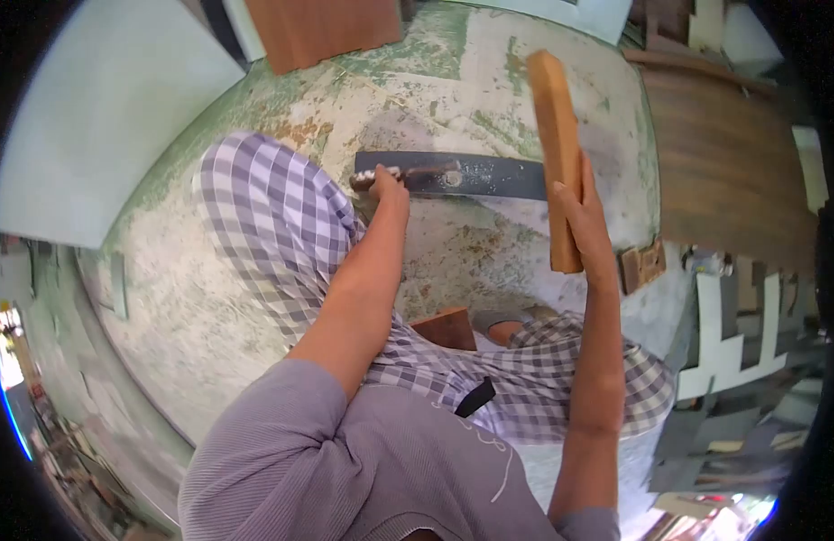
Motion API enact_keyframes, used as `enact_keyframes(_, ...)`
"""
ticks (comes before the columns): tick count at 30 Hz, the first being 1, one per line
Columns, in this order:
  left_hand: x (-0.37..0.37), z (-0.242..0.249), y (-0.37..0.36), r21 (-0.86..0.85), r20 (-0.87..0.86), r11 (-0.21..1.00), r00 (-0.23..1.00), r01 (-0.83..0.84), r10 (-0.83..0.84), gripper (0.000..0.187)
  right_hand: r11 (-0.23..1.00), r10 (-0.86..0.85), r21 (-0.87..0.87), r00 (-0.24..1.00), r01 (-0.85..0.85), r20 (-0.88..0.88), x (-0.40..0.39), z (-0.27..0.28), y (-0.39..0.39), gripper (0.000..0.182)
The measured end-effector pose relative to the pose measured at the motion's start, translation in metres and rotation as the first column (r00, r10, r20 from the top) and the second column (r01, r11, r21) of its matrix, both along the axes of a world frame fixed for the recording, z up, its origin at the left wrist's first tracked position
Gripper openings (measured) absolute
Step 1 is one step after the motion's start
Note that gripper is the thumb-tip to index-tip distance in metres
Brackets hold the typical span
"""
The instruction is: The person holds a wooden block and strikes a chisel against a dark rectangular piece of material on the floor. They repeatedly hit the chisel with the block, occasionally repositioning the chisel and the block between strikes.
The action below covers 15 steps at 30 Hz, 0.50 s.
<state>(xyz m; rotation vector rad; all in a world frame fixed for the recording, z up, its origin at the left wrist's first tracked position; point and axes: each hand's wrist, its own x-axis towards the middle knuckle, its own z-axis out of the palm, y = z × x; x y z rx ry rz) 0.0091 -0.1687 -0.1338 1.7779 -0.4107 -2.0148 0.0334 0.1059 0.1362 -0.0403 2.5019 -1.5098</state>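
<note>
A long dark grey strip point(516, 178) lies crosswise on the worn floor, with white crumbs scattered on its middle. My left hand point(390, 187) is closed around the handle of a tool point(426, 170), whose blurred dark end reaches over the strip toward the crumbs. My right hand point(586, 216) grips a thick wooden block point(554, 117), raised and pointing away from me, in front of the strip's right end. The tool's exact shape is hard to make out.
A brown board point(322, 32) stands at the top. Pale panels point(110, 108) are at the left, a brown sheet point(723, 153) at the right. A small wooden piece point(642, 265) lies right of my right hand, and a wooden block point(446, 328) between my legs.
</note>
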Motion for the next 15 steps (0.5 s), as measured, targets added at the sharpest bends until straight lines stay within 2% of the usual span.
enact_keyframes(1,-0.001,0.012,0.002,0.014,0.001,0.999,0.999,-0.038,0.038,0.031,0.999,0.038,0.014,0.999,-0.038,0.001,0.002,0.005,-0.001,0.079)
enact_keyframes(3,-0.018,0.029,0.002,-0.308,-0.109,0.943,0.98,0.124,-0.164,0.032,0.996,-0.062,-0.059,0.995,0.067,0.082,0.001,0.016,-0.004,0.075)
enact_keyframes(4,-0.027,0.034,0.001,-0.3,-0.115,0.949,0.984,0.098,-0.138,0.032,0.997,-0.066,-0.032,0.995,0.069,0.073,-0.002,0.01,0.002,0.074)
enact_keyframes(5,-0.037,0.034,0.001,-0.533,-0.058,0.82,0.958,0.209,-0.282,0.032,0.998,-0.048,-0.026,0.996,0.05,0.068,-0.005,0.003,0.008,0.074)
enact_keyframes(6,-0.041,0.043,0.004,-0.72,0.039,0.622,0.913,0.309,-0.407,0.032,0.997,-0.073,-0.007,0.997,0.074,0.029,-0.007,-0.004,0.014,0.073)
enact_keyframes(7,-0.04,0.051,0.01,-0.714,0.034,0.631,0.916,0.303,-0.4,0.032,0.995,-0.102,0.01,0.995,0.102,-0.01,-0.008,-0.01,0.02,0.073)
enact_keyframes(9,-0.027,0.098,0.025,-0.802,0.21,0.352,0.779,0.483,-0.59,0.033,0.996,-0.086,0.015,0.996,0.087,-0.018,-0.01,-0.014,0.025,0.073)
enact_keyframes(10,-0.024,0.099,0.033,-0.799,0.208,0.358,0.781,0.483,-0.589,0.033,0.997,-0.077,0.011,0.997,0.077,-0.021,-0.01,-0.016,0.027,0.073)
enact_keyframes(12,-0.021,0.103,0.043,-0.824,0.338,0.173,0.712,0.54,-0.615,0.035,0.996,-0.081,0.026,0.997,0.081,-0.022,-0.012,-0.022,0.029,0.074)
enact_keyframes(13,-0.022,0.105,0.045,-0.822,0.341,0.172,0.711,0.542,-0.615,0.035,0.995,-0.09,0.036,0.996,0.091,-0.021,-0.012,-0.026,0.031,0.074)
enact_keyframes(15,-0.018,0.107,0.051,-0.813,0.442,0.032,0.653,0.581,-0.614,0.043,0.994,-0.112,0.008,0.993,0.112,0.047,-0.003,-0.014,0.018,0.073)
